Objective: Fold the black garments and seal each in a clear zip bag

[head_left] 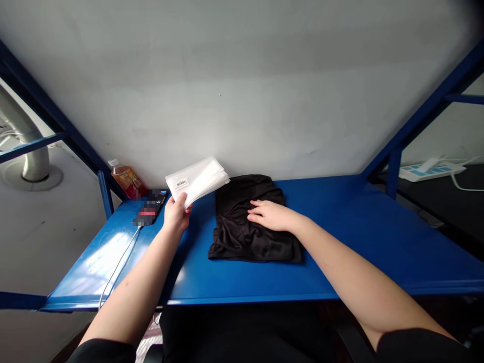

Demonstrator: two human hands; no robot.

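Head view, the only one: looks down on a blue surface, with black fabric lying near its middle, roughly rectangular and creased, back edge close to a pale wall. Grips a layered white packet in the left hand, clamped on the near edge, thumb on top. Bears a barcode label toward the gripped end. Appears raised above the surface, far end overlapping the fabric's back left corner from this angle; cannot tell whether touching. Lays the right hand palm down on the fabric, fingers outstretched and slightly apart, clamped on nothing; cannot tell how hard it presses.

Seems, as a judgement, to be at the point of steadying or smoothing the fabric one-handed, with the packet at hand. Probably calls next for a flat, light palm on the cloth, so as not to drag fresh creases in, and for setting the packet down to free both hands for any handling of edges. Well apart at far left: bottle, dark phone and white cable, best left clear of the left forearm.
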